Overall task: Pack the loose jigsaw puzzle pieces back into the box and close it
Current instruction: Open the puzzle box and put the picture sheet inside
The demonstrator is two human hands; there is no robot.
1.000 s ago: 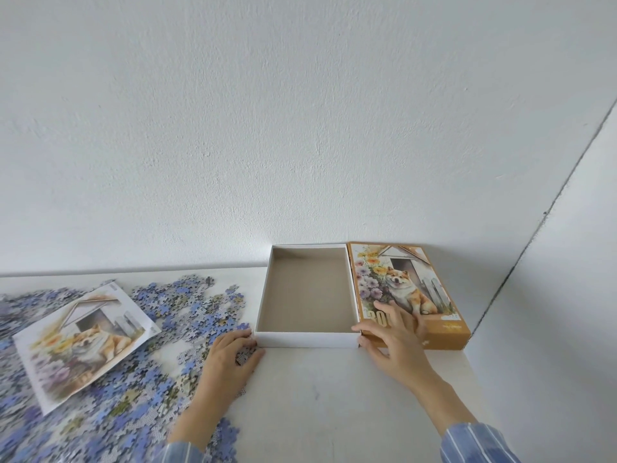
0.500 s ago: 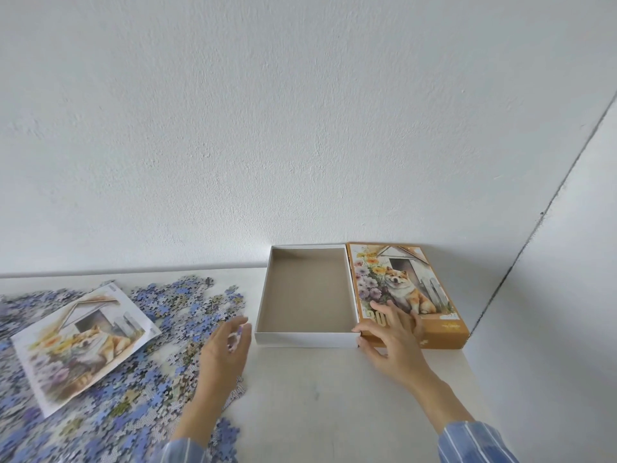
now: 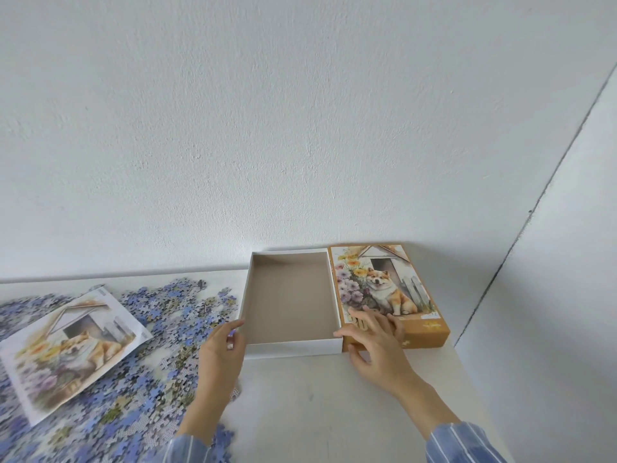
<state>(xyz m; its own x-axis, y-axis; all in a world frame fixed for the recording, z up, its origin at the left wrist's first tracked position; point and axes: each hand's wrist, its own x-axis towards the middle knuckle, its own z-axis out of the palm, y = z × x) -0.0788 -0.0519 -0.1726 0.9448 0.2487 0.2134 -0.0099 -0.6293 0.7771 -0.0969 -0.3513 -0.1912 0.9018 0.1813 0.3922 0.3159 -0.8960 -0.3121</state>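
Our left hand [image 3: 222, 349] has risen from the desk [image 3: 317, 396] to the open box's [image 3: 290, 349] left wall, pinching a puzzle piece [image 3: 230, 344]. Our right hand [image 3: 377, 339] stays spread on the lid [image 3: 384, 285]. The loose pieces [image 3: 167, 315] still lie heaped to the left.

Box base [image 3: 290, 302] open, empty, lying flat; dog-print lid [image 3: 377, 285] face-up, touching its right side; loose pcs [image 3: 173, 315] spread left.
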